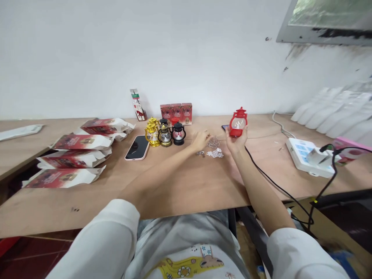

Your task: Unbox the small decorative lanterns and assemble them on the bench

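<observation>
A: Head view. Where do we find the red lantern (238, 123)?

B: We see it upright in the right hand (236, 144). It stands above the palm, its base between the fingers and thumb, its cap uppermost.

A: How far is that hand closed?

B: We note the fingers curled about the lantern's lower part, leaving the clear middle and the top in sight. Hand and lantern are raised over the table (180, 190).

A: And the left hand (200, 140)?

B: We find it across the gap to the lantern's left, well short of touching it. Its fingers are bent and partly closed; owing to blur, we cannot tell whether they pinch anything.

A: What lies about it?

B: Just beside the fingertips we see a heap of wire pieces (214, 143). Nearer to us lie white pieces (215, 154) and, beneath the wrist, small metal bits (200, 153).

A: What stands farther left?

B: We count gold lanterns (152, 135), a bronze lantern (165, 137) and a black lantern (178, 135) close together, with upright red boxes (176, 112) behind them. A phone (136, 148) lies beside the group.

A: And on the right side?

B: We see a white power strip (299, 155), well apart from the red lantern, with plugs and a black cable.
</observation>
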A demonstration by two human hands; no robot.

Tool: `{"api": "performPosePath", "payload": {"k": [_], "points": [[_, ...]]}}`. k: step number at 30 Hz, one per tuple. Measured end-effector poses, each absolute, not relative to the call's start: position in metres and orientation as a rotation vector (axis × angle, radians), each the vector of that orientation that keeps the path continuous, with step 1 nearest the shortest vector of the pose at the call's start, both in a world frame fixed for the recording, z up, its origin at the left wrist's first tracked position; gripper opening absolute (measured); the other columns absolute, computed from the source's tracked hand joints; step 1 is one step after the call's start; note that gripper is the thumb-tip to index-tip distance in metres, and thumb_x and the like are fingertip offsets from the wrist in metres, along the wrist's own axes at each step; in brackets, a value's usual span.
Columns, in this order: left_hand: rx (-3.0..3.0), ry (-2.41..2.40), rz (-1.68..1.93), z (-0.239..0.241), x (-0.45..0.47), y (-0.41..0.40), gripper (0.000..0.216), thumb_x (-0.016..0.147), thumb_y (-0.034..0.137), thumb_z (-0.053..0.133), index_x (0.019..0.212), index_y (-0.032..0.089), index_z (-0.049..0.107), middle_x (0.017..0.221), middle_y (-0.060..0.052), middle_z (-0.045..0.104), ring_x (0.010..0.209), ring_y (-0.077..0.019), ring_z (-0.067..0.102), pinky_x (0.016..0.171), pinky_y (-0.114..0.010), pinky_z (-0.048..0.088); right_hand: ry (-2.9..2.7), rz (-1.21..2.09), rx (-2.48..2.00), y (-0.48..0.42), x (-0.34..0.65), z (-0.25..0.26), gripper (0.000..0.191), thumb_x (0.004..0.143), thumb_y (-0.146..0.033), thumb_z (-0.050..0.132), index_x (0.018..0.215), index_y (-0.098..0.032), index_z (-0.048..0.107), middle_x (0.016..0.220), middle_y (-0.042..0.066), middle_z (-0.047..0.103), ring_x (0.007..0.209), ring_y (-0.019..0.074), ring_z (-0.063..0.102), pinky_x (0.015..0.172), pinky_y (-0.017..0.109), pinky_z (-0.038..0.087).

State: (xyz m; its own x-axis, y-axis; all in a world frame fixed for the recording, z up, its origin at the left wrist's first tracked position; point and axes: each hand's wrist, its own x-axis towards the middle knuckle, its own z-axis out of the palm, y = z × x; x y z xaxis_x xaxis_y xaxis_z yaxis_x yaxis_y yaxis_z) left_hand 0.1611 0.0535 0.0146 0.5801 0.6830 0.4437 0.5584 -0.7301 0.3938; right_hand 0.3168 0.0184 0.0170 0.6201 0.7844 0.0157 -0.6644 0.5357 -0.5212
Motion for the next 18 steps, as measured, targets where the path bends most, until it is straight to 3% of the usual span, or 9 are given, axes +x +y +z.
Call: {"api": "performPosePath", "payload": {"k": [4,8,13,18], "points": [[2.697,1.209,0.726,0.001,0.180,0.063,0.022,0.090,0.030,0.051,0.081,0.016,0.065,0.099,-0.009,0.064,0.102,-0.0255,0.052,0.090,-0.040,0.033,-0.210,0.965,-0.627,0.019,0.310,0.009,0.039,0.082,-0.061,0.051,0.086,-0.023,0.057,0.078,-0.002,0.063,0.065,0.0083,0.060,0.063,0.021,0.057],[2.689,1.217,0.780,0.000,0.180,0.061,0.021,0.088,0.031,0.053,0.097,0.017,0.067,0.107,-0.011,0.064,0.109,-0.0273,0.051,0.093,-0.042,0.033,-0.247,0.946,-0.719,0.020,0.307,0.004,0.048,0.077,-0.070,0.050,0.082,-0.023,0.056,0.069,-0.003,0.060,0.058,0.0084,0.056,0.055,0.020,0.053],[2.544,1.066,0.936,0.002,0.150,0.031,0.026,0.088,0.031,0.052,0.106,0.016,0.062,0.106,-0.009,0.065,0.103,-0.0237,0.056,0.092,-0.038,0.037,-0.467,0.983,-0.750,0.021,0.294,0.001,0.054,0.070,-0.077,0.051,0.081,-0.024,0.056,0.071,-0.001,0.061,0.067,0.0117,0.060,0.062,0.024,0.055],[2.361,0.925,1.054,-0.012,0.087,-0.015,0.020,0.084,0.027,0.056,0.101,0.020,0.061,0.102,-0.006,0.066,0.095,-0.0209,0.059,0.090,-0.037,0.040,-0.637,1.210,-0.701,0.004,0.246,-0.006,0.048,0.066,-0.068,0.065,0.081,-0.024,0.056,0.074,0.000,0.064,0.074,0.0160,0.064,0.070,0.032,0.059]]}}
